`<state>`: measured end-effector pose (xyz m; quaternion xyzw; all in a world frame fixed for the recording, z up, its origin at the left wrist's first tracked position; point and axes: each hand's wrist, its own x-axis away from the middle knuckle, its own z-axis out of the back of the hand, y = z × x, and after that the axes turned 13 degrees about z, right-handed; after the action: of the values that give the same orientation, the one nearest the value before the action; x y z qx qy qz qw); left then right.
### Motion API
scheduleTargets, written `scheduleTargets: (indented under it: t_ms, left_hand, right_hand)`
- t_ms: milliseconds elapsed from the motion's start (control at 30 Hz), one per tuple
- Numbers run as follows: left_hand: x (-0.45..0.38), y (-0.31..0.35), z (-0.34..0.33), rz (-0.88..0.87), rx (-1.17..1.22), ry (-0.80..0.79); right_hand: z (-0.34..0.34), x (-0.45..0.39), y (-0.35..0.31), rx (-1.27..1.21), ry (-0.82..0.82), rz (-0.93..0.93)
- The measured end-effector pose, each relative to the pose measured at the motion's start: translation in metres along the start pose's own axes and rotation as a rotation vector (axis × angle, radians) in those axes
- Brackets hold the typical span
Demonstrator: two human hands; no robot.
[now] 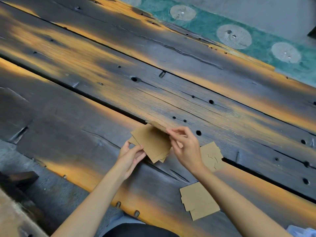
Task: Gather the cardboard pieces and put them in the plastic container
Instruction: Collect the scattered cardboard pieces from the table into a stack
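A small stack of flat brown cardboard pieces (151, 141) is held just above the wooden table. My left hand (130, 155) grips its lower left edge. My right hand (185, 146) pinches the top piece at the stack's upper right edge. Another cardboard piece (212, 157) with cut slits lies flat on the table, partly hidden behind my right wrist. A third cardboard piece (199, 200) with notched tabs lies nearer me, between my forearms. No plastic container is clearly in view.
The table (153, 82) is made of dark weathered planks with gaps, holes and orange patches. A green patterned surface (239, 31) runs along its far edge. Something pale and plastic-like (302, 230) shows at the bottom right corner. A dark block (20, 178) sits at left.
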<state>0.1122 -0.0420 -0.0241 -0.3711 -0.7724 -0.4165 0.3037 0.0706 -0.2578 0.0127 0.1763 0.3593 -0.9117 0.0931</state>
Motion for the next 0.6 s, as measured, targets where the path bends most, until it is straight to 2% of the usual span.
scheduleTargets:
  t_ms: [200,367,600]
  left_hand:
    - [0.01,-0.008,-0.025,-0.033,-0.033,-0.088]
    - [0.014,-0.02,-0.043,-0.041,-0.035,-0.119]
    - [0.012,-0.047,-0.07,-0.046,-0.017,-0.153]
  right_hand:
    - [0.004,0.015,-0.014,0.158,-0.118,0.155]
    - [0.013,0.031,-0.015,0.184,-0.222,0.095]
    - [0.03,0.053,-0.011,0.11,-0.25,-0.005]
